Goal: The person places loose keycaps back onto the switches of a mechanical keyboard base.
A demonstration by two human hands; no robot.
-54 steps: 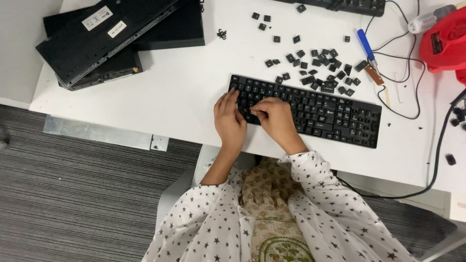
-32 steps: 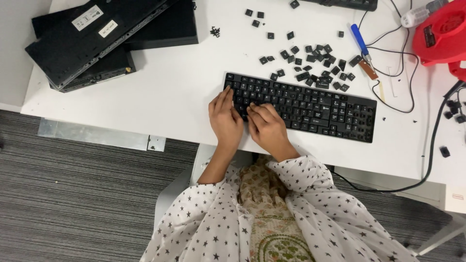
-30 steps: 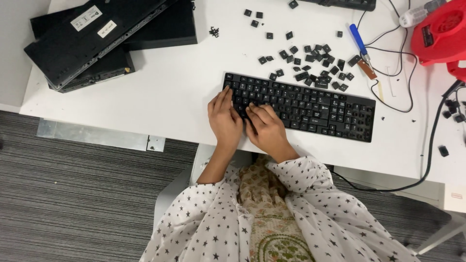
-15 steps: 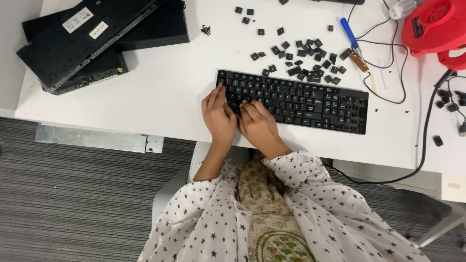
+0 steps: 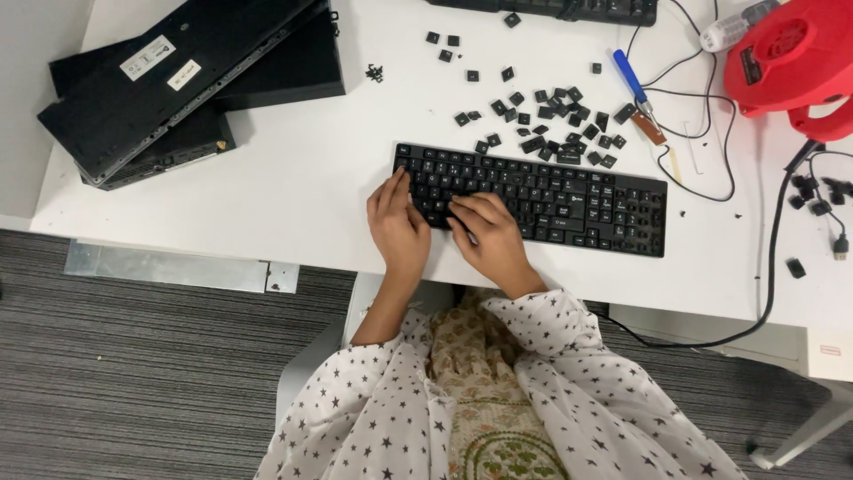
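Both hands, left (image 5: 397, 222) flat and empty, right (image 5: 491, 236) in a narrow empty grip, rest on the keyboard (image 5: 533, 197) at the surface's (image 5: 293, 204) near edge; steady it, pressing straight down.

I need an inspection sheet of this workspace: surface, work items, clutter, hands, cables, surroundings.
Surface: white table, keyboard near its front edge.
Job's things: black keyboard; loose black keycaps scattered behind it.
Clutter: stacked black flat devices at far left; blue-handled tool; red blower.
Hands: left hand and right hand rest on the keyboard's left part; grip cannot be told.
Cables: black cable runs off the front edge; thin wires near the tool.
Surroundings: grey carpet.
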